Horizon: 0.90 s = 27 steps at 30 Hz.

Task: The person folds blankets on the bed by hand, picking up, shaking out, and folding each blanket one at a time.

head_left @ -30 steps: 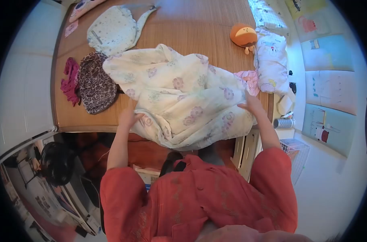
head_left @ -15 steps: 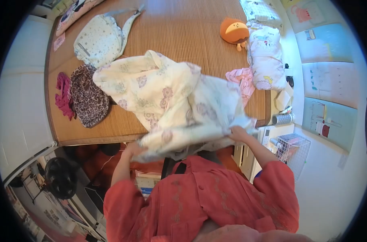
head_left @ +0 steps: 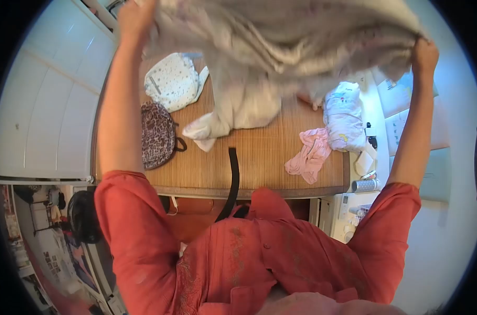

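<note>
A large cream cloth (head_left: 296, 39) with faded flowers is stretched across the top of the view, raised above the bed. Its lower part hangs in folds, and one end rests on the bamboo mat (head_left: 270, 163). At the upper left, my left hand (head_left: 136, 21) is closed on one edge of it. My right hand (head_left: 426, 55) grips another edge at the upper right, fingers wrapped round bunched fabric. Both arms are lifted and spread wide. The cloth's upper part runs out of the frame and is blurred.
On the mat lie a leopard-print bag (head_left: 158, 135), a white star-patterned bag (head_left: 171, 81) and a crumpled pink cloth (head_left: 309, 156). A white printed bundle (head_left: 344, 118) lies along the right side. A black strap (head_left: 233, 178) hangs before me. A dark fan (head_left: 83, 216) stands lower left.
Both hands have risen from near the bed's front edge to the top of the view and spread apart, lifting the cloth. The pink cloth and mat show more; the orange toy is now mostly covered.
</note>
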{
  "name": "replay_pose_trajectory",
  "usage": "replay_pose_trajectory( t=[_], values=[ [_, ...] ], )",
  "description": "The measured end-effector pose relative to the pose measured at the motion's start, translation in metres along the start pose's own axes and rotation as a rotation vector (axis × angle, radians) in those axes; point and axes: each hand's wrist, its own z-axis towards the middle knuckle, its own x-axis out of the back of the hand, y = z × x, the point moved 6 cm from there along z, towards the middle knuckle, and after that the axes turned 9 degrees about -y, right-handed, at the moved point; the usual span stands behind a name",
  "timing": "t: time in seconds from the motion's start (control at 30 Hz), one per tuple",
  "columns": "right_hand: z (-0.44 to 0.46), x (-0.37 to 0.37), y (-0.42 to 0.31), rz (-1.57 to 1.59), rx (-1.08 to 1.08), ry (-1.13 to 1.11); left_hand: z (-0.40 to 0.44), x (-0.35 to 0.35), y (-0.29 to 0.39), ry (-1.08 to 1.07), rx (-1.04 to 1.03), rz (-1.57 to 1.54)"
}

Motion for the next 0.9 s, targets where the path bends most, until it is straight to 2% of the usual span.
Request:
replay_pose_trajectory(
  t=[0.03, 0.07, 0.13, 0.17, 0.23, 0.27, 0.3, 0.33, 0.37, 0.4, 0.43, 0.47, 0.5, 0.53, 0.57, 0.6, 0.63, 0.67, 0.7, 0.73, 0.8, 0.9],
  values=[
    [0.005, 0.028, -0.037, 0.129, 0.039, 0.088, 0.011, 0.024, 0.041, 0.134, -0.074, -0.022],
    [0.013, 0.047, -0.053, 0.125, 0.049, 0.107, 0.018, 0.038, 0.060, 0.147, -0.085, -0.036],
    [0.017, 0.073, -0.069, 0.380, 0.101, 0.187, 0.016, 0.070, 0.089, 0.389, -0.277, -0.153],
    [0.016, 0.079, -0.066, 0.376, 0.102, 0.194, 0.012, 0.073, 0.092, 0.390, -0.281, -0.159],
    [0.011, 0.075, -0.059, 0.084, 0.128, 0.095, 0.001, 0.073, 0.089, 0.414, -0.272, -0.123],
    [-0.004, 0.067, -0.056, 0.024, 0.185, 0.118, -0.001, 0.070, 0.075, 0.414, -0.274, -0.124],
    [-0.017, 0.053, -0.044, -0.054, 0.182, 0.040, -0.002, 0.057, 0.052, 0.278, -0.264, 0.136],
    [-0.034, 0.033, -0.026, -0.175, 0.083, -0.146, -0.008, 0.040, 0.023, 0.134, -0.250, 0.395],
    [-0.057, 0.006, -0.004, -0.098, 0.086, -0.274, -0.025, 0.023, -0.015, 0.003, -0.225, 0.384],
    [-0.083, -0.026, 0.036, -0.153, 0.264, -0.322, -0.047, 0.007, -0.043, -0.128, -0.199, 0.373],
    [-0.126, -0.047, 0.047, -0.203, 0.283, -0.585, -0.086, 0.001, -0.047, -0.340, -0.087, 0.328],
    [-0.165, -0.047, 0.047, -0.199, 0.270, -0.687, -0.122, -0.004, -0.080, -0.331, -0.135, 0.382],
    [-0.196, -0.044, 0.047, -0.193, 0.254, -0.784, -0.154, 0.003, -0.093, -0.533, 0.009, 0.421],
    [-0.213, -0.037, 0.063, -0.131, 0.118, -0.832, -0.179, 0.013, -0.146, -0.535, -0.042, 0.510],
    [-0.227, -0.031, 0.085, -0.070, -0.017, -0.881, -0.202, 0.034, -0.152, -0.665, 0.146, 0.460],
    [-0.237, -0.025, 0.119, -0.025, -0.087, -0.898, -0.222, 0.056, -0.172, -0.683, 0.131, 0.511],
    [-0.245, -0.022, 0.146, 0.020, -0.154, -0.912, -0.240, 0.072, -0.198, -0.780, 0.224, 0.518],
    [-0.254, -0.020, 0.147, 0.020, -0.156, -0.915, -0.257, 0.090, -0.213, -0.738, 0.295, 0.407],
    [-0.262, -0.016, 0.147, 0.058, -0.257, -0.877, -0.266, 0.098, -0.209, -0.739, 0.295, 0.408],
    [-0.268, -0.014, 0.145, 0.096, -0.357, -0.836, -0.274, 0.107, -0.207, -0.738, 0.388, 0.415],
    [-0.278, -0.024, 0.120, 0.090, -0.294, -0.845, -0.279, 0.114, -0.198, -0.742, 0.492, 0.431],
    [-0.283, -0.037, 0.101, 0.063, -0.219, -0.884, -0.280, 0.115, -0.189, -0.775, 0.415, 0.539]
  ],
)
